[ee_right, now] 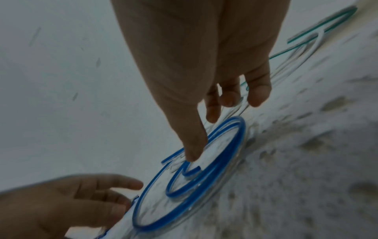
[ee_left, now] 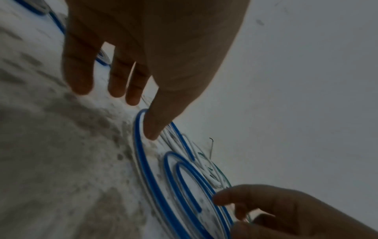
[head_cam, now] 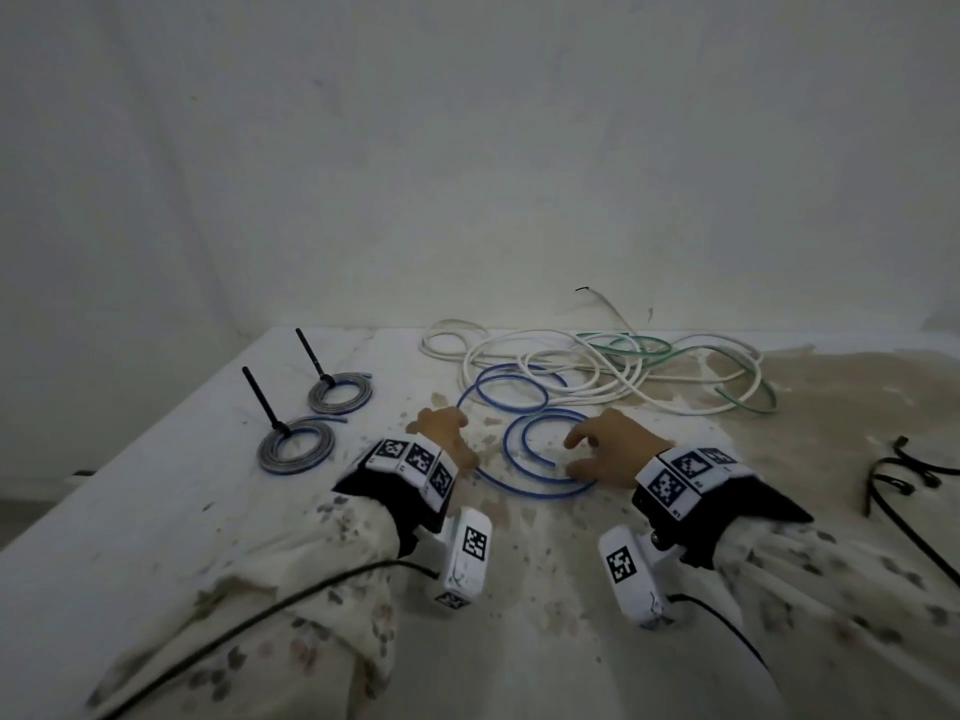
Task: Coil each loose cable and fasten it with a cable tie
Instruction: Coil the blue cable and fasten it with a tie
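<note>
Your left hand (head_cam: 441,431) and right hand (head_cam: 615,449) both have fingers (ee_left: 151,127) relaxed and spread, grasping nothing, flanking the loose blue plastic cable (head_cam: 524,444) spiralled flat on the stained white worktop (head_cam: 171,491). Behind it a white-and-green cable tangle (head_cam: 613,374). Far left: two grey coils (head_cam: 296,449) with black ties.

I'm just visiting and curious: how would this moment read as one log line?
step: coiling blue cable | left hand: open, at loop | right hand: open, at loop | tied coils: two | loose: white, green
</note>
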